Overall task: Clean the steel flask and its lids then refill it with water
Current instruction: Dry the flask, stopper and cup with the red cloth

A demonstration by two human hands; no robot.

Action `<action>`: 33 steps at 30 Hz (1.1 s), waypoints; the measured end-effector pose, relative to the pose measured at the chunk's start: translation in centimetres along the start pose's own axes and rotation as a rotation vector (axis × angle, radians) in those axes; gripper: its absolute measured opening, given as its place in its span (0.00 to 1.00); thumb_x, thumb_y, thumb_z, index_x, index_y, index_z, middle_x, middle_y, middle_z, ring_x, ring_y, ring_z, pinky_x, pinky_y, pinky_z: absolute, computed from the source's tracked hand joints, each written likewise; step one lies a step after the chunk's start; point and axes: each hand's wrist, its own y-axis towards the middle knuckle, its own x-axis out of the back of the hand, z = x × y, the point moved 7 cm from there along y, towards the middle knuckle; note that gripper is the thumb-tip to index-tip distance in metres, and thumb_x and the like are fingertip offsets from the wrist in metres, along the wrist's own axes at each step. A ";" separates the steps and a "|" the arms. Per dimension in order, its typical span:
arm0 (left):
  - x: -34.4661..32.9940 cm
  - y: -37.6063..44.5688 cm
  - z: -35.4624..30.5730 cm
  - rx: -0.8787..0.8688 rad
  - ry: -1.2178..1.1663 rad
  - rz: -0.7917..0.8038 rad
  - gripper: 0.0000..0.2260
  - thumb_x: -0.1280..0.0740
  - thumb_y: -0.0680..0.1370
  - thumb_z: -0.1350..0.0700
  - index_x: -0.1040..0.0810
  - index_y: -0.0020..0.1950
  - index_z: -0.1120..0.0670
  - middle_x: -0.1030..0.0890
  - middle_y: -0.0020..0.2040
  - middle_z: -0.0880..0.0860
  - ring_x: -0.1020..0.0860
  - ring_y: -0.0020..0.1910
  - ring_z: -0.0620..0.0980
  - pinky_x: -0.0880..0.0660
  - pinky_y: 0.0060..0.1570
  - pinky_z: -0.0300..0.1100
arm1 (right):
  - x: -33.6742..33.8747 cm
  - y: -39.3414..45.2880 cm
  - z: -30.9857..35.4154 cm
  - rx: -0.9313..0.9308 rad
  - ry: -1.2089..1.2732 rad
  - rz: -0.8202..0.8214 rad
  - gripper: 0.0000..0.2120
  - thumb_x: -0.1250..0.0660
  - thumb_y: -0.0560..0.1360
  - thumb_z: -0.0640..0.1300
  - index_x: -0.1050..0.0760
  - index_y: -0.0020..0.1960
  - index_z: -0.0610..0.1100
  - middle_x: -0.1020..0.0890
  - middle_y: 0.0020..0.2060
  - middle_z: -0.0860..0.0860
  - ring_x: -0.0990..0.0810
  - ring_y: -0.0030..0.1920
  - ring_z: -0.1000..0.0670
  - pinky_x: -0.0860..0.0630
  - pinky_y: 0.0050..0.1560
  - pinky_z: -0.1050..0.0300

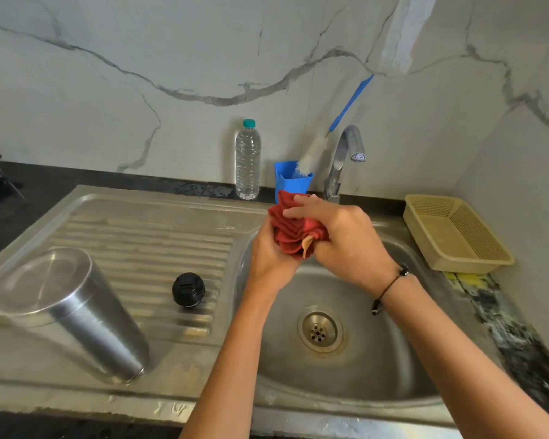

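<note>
Marble-veined wall panels (171, 58) rise behind a dark bench (19, 198) that carries a steel sink unit, its ribbed drainboard (146, 236) on the left and the round basin (346, 359) on the right, drain at the bottom. No water runs from the tap (346, 153) at the far edge.

On the near left of the drainboard stands the steel flask (73, 312), turned mouth down with its flat base up, which suggests it is already washed and draining. To its right, apart from it, sits the black inner lid (188, 289), also set down on the ribs. At the far right a yellow mesh basket (457, 232) rests on the bench beside the basin. A clear water bottle (248, 160) with a teal cap stands against the wall, and just right of it a blue holder (290, 182) keeps a bottle brush (311, 156) with a blue handle.

Over the basin both hands work a red cloth (290, 232). The left hand (267, 255) is curled round it from below; the right hand (339, 236) clasps it from above. A small tan edge pokes out of the folds; whether that is another lid being dried, I cannot tell.

By my reading the washing is largely done, drying is in hand, and reassembly and refilling are left.
</note>
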 end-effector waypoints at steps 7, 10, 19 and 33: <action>-0.2 -0.4 -0.7 -0.054 -0.001 -0.051 0.25 0.22 0.60 0.53 0.23 0.55 0.46 0.17 0.47 0.47 0.19 0.48 0.43 0.22 0.54 0.53 | 0.2 1.5 -1.6 -0.151 0.051 0.030 0.24 0.39 0.68 0.33 0.21 0.59 0.50 0.16 0.51 0.47 0.20 0.53 0.45 0.26 0.57 0.50; -0.6 -0.5 -0.2 -0.062 0.005 -0.001 0.30 0.23 0.60 0.50 0.25 0.61 0.47 0.17 0.52 0.46 0.20 0.54 0.43 0.23 0.57 0.53 | 0.2 1.8 -3.5 -0.236 0.134 0.036 0.23 0.41 0.69 0.31 0.19 0.57 0.49 0.16 0.48 0.50 0.20 0.49 0.51 0.24 0.54 0.58; 0.5 0.2 -0.2 0.031 -0.414 -0.008 0.27 0.26 0.65 0.51 0.25 0.62 0.58 0.18 0.54 0.56 0.21 0.55 0.52 0.25 0.59 0.47 | 1.7 0.7 -5.5 -0.288 0.531 -0.246 0.24 0.39 0.65 0.30 0.18 0.54 0.48 0.16 0.49 0.53 0.20 0.54 0.55 0.25 0.57 0.58; -0.3 -0.2 -0.8 0.052 -0.622 0.143 0.11 0.35 0.72 0.55 0.23 0.52 0.57 0.16 0.43 0.49 0.20 0.45 0.45 0.25 0.48 0.37 | -0.7 0.4 -6.4 -0.581 0.610 -0.125 0.20 0.39 0.58 0.30 0.18 0.46 0.42 0.16 0.43 0.41 0.20 0.49 0.41 0.22 0.54 0.45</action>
